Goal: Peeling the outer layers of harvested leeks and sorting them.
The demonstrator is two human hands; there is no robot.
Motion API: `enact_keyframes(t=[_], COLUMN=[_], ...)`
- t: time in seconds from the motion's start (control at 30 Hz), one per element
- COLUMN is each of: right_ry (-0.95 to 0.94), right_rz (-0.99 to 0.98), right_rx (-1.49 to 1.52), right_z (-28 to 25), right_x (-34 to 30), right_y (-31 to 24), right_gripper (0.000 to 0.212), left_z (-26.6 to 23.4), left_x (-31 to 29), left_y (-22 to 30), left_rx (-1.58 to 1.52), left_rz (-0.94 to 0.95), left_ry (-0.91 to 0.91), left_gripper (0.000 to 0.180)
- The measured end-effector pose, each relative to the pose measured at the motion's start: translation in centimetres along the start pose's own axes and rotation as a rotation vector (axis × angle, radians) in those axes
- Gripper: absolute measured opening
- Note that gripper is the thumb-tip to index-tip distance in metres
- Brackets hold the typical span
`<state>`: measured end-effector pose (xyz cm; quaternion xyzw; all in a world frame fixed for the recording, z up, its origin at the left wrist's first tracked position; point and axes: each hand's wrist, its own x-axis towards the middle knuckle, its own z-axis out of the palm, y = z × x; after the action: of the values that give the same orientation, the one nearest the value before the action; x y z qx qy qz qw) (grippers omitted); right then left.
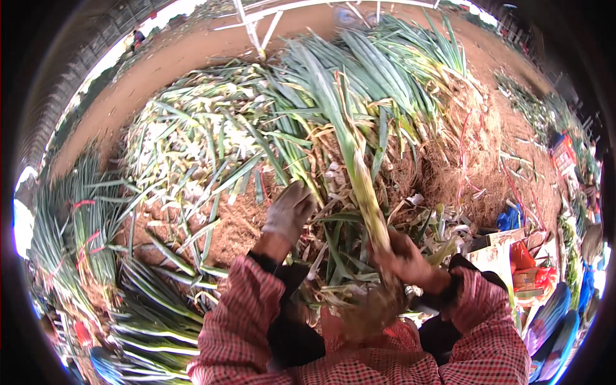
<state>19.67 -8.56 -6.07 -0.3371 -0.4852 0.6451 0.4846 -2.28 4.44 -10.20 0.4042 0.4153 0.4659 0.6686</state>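
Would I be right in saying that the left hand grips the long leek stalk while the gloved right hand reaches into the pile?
Not quite: the sides are swapped. In the head view, the right hand grips the leek stalk, while the gloved left hand reaches into the pile.

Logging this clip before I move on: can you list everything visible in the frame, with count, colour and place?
Green onion stalk: one, green leaves and pale stem, centre, gripped by the right hand.
Loose green onions: a large pile, green, top centre.
Trimmed leaves: a heap, pale green and whitish, upper left.
Bundled green onions: several bundles, green, left edge, with reddish ties.
Roots and soil: a brown mass, right of centre.
Red boxes: a few, red, lower right.
Blue items: a few, blue, lower right corner; kind unclear.
Left hand: one, in a light grey glove, over the leaves, centre left.
Right hand: one, closed on the stalk's lower end.
Sleeves: two, red-and-white checked, bottom.
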Motion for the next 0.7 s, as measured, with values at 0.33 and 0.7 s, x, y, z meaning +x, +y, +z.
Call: enact_keyframes(t=[0.33, 0.7], right_ry=[-0.157, 0.124], right_rz=[-0.081, -0.797], right_rx=[-1.178, -1.189], right_z=[-0.7, 7.1], right_x=[-1.1, 14.2], right_y=[-2.8, -1.7], right_gripper=[0.044, 0.022], left_z=[2.0, 1.9], left_x=[-1.5, -1.4], left_y=[6.0, 4.8], left_rx=[-0.78, -0.818], left_rz=[0.219, 0.542], left_ry=[0.271, 0.182], left_gripper=[0.053, 0.055])
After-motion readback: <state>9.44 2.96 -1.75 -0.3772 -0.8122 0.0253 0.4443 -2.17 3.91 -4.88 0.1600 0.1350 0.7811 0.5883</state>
